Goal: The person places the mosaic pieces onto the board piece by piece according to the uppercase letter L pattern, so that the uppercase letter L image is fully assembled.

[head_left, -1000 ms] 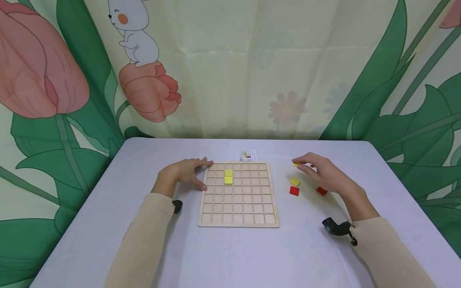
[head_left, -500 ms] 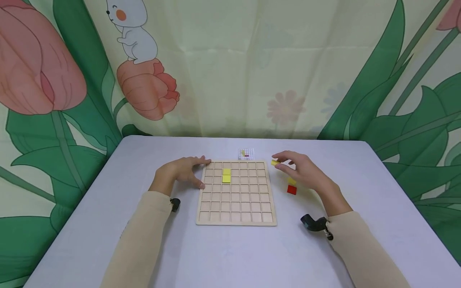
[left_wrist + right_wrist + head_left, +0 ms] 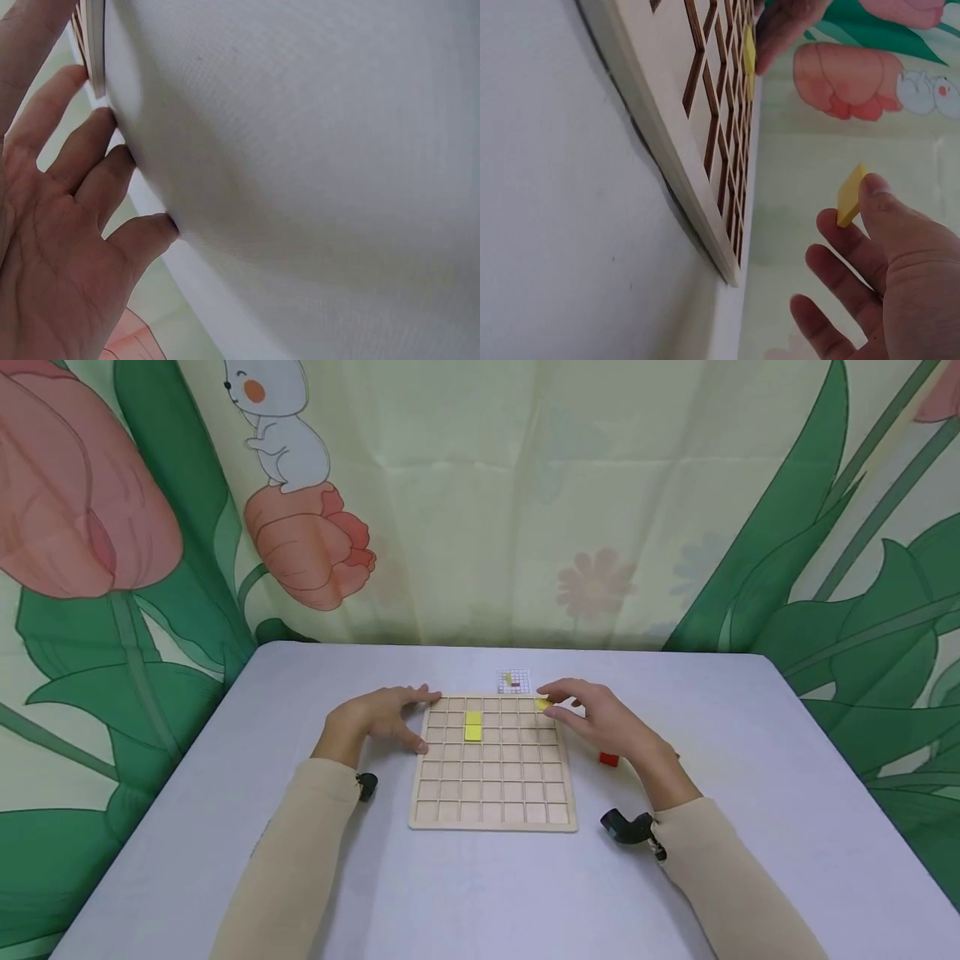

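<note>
A square wooden grid board (image 3: 492, 768) lies on the table, with two yellow tiles (image 3: 473, 727) in neighbouring cells of one column, toward its upper left. My left hand (image 3: 378, 718) rests at the board's left edge, thumb and fingers spread, fingertips right at the rim and down on the cloth in the left wrist view. Between thumb and index finger my right hand (image 3: 596, 714) pinches another yellow tile (image 3: 850, 196), over the board's far right corner in the head view. The other fingers of that hand (image 3: 855, 277) are loosely bent.
On the white table (image 3: 480, 893) a red tile (image 3: 609, 759) lies right of the board, partly under the right forearm in the head view. A small printed grid card (image 3: 513, 682) with coloured squares sits behind the board. A patterned curtain (image 3: 480, 527) hangs behind.
My right hand has carried the yellow tile leftward from the loose tiles to the board's far right corner. It now hides the loose yellow tile. My left hand stays at the board's edge.
</note>
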`<state>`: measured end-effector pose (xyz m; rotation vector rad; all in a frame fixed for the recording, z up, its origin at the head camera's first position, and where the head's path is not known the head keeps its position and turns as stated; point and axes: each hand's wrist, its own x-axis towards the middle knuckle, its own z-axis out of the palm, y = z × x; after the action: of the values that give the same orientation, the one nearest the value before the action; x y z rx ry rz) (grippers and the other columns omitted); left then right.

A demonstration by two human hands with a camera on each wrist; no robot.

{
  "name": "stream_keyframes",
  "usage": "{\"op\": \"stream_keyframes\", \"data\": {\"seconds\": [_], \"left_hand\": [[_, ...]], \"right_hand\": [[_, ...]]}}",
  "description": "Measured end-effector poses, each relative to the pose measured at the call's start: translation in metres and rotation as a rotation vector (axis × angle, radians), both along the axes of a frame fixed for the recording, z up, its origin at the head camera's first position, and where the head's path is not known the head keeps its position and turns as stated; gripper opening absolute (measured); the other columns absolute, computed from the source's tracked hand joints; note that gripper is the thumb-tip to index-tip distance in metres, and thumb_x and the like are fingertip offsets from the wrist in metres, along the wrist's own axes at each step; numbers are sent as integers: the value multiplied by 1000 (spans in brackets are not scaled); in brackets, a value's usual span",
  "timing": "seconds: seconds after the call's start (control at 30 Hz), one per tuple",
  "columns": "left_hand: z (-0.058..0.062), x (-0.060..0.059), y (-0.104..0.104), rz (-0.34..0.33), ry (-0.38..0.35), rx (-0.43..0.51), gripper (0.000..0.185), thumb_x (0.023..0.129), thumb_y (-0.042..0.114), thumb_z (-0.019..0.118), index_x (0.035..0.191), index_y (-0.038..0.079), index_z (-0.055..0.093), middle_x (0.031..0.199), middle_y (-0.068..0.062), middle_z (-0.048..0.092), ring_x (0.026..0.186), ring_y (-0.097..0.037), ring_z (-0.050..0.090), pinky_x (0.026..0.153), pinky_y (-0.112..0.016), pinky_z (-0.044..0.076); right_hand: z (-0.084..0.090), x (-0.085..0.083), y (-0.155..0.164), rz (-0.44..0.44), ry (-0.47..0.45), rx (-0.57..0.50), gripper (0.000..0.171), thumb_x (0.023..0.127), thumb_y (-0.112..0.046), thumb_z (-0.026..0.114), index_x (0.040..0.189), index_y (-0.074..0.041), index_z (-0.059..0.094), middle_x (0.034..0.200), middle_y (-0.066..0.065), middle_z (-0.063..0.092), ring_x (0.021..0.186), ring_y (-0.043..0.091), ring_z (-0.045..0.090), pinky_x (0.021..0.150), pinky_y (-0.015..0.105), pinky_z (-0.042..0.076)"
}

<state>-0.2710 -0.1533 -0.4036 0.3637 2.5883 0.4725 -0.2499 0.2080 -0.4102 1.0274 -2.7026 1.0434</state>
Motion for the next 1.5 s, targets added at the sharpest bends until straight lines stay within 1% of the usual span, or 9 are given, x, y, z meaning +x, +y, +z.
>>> {"op": "stream_keyframes", "data": {"seconds": [0.13, 0.23, 0.3, 0.53, 0.8, 1.0, 1.23, 1.37, 1.5], "left_hand": [[2, 0, 2, -19, 0, 12, 97, 62, 50, 84, 144, 44, 32, 156, 11, 17, 144, -22, 10, 111, -54, 18], [2, 0, 1, -19, 0, -1, 98, 62, 50, 83, 144, 44, 32, 156, 11, 16, 144, -21, 10, 111, -54, 18], [1, -1, -1, -12, 2, -9, 98, 61, 51, 84, 144, 45, 32, 156, 12, 16, 144, -21, 10, 112, -53, 17], [-1, -3, -2, -31, 20, -20, 99, 61, 54, 83, 145, 41, 32, 156, 9, 17, 144, -24, 11, 112, -53, 16], [0, -1, 0, -1, -4, -35, 98, 60, 54, 83, 144, 43, 33, 156, 8, 17, 144, -25, 11, 111, -56, 17], [0, -2, -1, 3, 5, -40, 99, 59, 56, 83, 144, 44, 33, 156, 8, 17, 144, -25, 11, 110, -57, 18], [0, -2, -1, -7, 4, -39, 99, 60, 56, 82, 144, 44, 32, 156, 9, 17, 144, -24, 10, 111, -56, 17], [1, -2, -2, -6, 8, -33, 98, 61, 55, 83, 144, 45, 32, 156, 10, 17, 144, -22, 11, 111, -54, 18], [1, -1, -1, -13, 8, -23, 98, 61, 54, 83, 144, 44, 32, 156, 10, 17, 144, -22, 11, 111, -54, 18]], "right_hand": [[0, 2, -11, 4, -23, 13, 37, 89, -25, 66, 125, -17, 59, 114, -6, 63, 104, 13, 57, 88, 45, 47], [1, 4, -23, 17, -53, 14, 36, 90, -28, 65, 125, -20, 59, 112, -7, 63, 105, 13, 57, 89, 44, 46], [0, 3, -32, 41, -62, -3, 35, 90, -28, 65, 124, -18, 59, 113, -6, 63, 105, 14, 57, 89, 45, 46], [-7, 2, -56, 120, -37, -33, 36, 89, -23, 67, 123, -14, 60, 111, -3, 65, 103, 13, 59, 88, 42, 47], [-13, 5, -78, 166, -69, 22, 38, 88, -25, 68, 122, -12, 61, 114, -3, 64, 103, 12, 58, 92, 41, 47], [-18, 9, -85, 155, -38, 75, 36, 87, -28, 70, 120, -16, 63, 110, -7, 63, 101, 9, 57, 89, 32, 47], [-18, 12, -91, 163, -99, 111, 38, 87, -31, 69, 122, -19, 61, 104, -7, 63, 96, 11, 58, 85, 30, 48], [-17, 13, -93, 172, -72, 142, 39, 86, -33, 69, 122, -20, 62, 102, -9, 64, 96, 11, 58, 85, 30, 48], [-20, 12, -97, 189, -8, 161, 37, 86, -32, 70, 119, -18, 64, 102, -11, 64, 97, 11, 56, 86, 30, 45]]}}
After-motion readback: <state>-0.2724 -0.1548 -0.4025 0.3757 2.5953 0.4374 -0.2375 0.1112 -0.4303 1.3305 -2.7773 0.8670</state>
